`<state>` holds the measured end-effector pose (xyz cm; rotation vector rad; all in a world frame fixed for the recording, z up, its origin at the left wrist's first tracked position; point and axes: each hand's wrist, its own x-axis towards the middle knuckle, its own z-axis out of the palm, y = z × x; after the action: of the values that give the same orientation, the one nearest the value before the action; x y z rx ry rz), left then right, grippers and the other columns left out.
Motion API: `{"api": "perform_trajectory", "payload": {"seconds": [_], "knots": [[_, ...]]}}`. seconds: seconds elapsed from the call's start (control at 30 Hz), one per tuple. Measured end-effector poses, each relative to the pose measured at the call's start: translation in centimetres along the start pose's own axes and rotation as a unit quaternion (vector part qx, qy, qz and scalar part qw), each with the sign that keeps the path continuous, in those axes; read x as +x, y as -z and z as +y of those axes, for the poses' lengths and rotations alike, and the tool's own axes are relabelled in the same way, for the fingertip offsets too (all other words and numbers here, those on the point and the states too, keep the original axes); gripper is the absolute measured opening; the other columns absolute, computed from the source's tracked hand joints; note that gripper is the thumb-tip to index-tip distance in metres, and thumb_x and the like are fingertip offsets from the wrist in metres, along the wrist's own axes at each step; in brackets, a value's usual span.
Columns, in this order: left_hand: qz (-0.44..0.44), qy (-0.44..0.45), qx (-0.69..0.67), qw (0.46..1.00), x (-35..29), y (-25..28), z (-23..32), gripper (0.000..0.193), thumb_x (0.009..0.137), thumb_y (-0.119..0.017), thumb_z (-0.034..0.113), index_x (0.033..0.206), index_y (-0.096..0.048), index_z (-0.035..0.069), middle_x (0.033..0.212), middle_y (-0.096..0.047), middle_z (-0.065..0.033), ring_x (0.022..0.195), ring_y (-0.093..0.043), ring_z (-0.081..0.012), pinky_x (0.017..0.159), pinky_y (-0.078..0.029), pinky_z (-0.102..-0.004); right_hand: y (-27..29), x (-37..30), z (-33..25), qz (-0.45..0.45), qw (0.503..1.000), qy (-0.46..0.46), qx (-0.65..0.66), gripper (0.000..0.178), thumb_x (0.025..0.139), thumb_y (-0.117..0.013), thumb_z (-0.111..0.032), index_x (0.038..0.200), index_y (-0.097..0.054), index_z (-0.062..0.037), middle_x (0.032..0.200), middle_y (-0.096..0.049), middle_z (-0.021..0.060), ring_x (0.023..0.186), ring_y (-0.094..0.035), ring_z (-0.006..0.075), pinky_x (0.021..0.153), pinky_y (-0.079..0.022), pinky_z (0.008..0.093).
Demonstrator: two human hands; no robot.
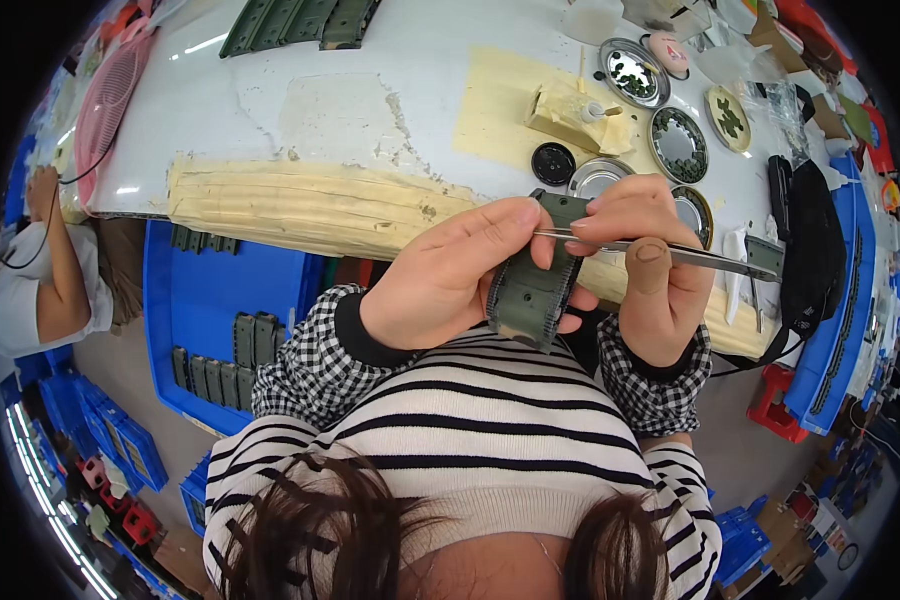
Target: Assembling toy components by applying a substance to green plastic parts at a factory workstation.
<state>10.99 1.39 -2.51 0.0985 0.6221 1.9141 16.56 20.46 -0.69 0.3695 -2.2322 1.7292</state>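
Observation:
A dark green moulded plastic part (532, 290), long and slightly curved with toothed side edges, is held up in front of my striped sweater. My left hand (450, 260) is closed around its left side, thumb near the upper end. In my right hand (665, 265) is a pair of metal tweezers (695, 254), its tip pointing left over the part, close to my left thumb. Whether the tip grips anything is too small to tell. Some right fingers also rest against the part's right side. Beyond my hands stand a black round lid (553, 163) and a shallow metal tin (598, 180).
Round tins (678, 143) of small green pieces stand at the back right, near a paper-wrapped block (582, 118). Padding (300, 205) covers the table edge. Left below is a blue bin (220, 290) with more green parts. A co-worker's arm (58, 255) shows far left.

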Motion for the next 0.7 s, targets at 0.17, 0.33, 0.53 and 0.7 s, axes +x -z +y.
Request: {"api": "perform_trajectory", "payload": {"seconds": [0.17, 0.33, 0.53, 0.7], "knots": [[0.002, -0.061, 0.003, 0.998, 0.3, 0.2, -0.6, 0.029, 0.104, -0.04, 0.028, 0.096, -0.05, 0.001, 0.1, -0.058, -0.0105, 0.098, -0.065, -0.0248, 0.083, -0.057, -0.0361, 0.0, 0.1, -0.3, 0.0, 0.998, 0.048, -0.05, 0.019, 0.092, -0.054, -0.008, 0.099, -0.068, 0.0021, 0.087, -0.068, 0.011, 0.085, -0.059, 0.0232, 0.076, -0.048, 0.0323], [0.065, -0.11, 0.069, 0.989, 0.5, 0.4, -0.9, 0.031, 0.105, -0.036, 0.03, 0.095, -0.051, 0.004, 0.115, -0.059, -0.0143, 0.106, -0.057, -0.0177, 0.093, -0.047, -0.0319, -0.8, -0.5, -2.1, -0.026, 0.986, 0.079, -0.143, 0.025, 0.083, -0.068, -0.008, 0.105, -0.066, 0.0034, 0.099, -0.067, 0.0168, 0.092, -0.066, 0.0288, 0.08, -0.054, 0.0349], [0.056, -0.12, 0.073, 0.989, 0.4, 0.5, -0.8, 0.031, 0.105, -0.037, 0.029, 0.098, -0.053, 0.004, 0.107, -0.061, -0.0076, 0.1, -0.056, -0.012, 0.091, -0.045, -0.0277, -1.3, -0.4, -2.6, -0.042, 0.973, 0.088, -0.209, 0.041, 0.07, -0.078, -0.01, 0.108, -0.066, 0.0017, 0.102, -0.066, 0.0157, 0.096, -0.066, 0.0289, 0.08, -0.056, 0.0356], [0.053, -0.122, 0.076, 0.988, 0.3, 0.5, -0.8, 0.03, 0.105, -0.037, 0.03, 0.1, -0.054, 0.005, 0.106, -0.061, -0.0065, 0.098, -0.055, -0.0106, 0.088, -0.045, -0.0265, -1.4, -0.4, -2.6, -0.047, 0.973, 0.085, -0.208, 0.041, 0.068, -0.078, -0.008, 0.107, -0.067, 0.0017, 0.099, -0.066, 0.0151, 0.095, -0.066, 0.0288, 0.079, -0.056, 0.0355]]}}
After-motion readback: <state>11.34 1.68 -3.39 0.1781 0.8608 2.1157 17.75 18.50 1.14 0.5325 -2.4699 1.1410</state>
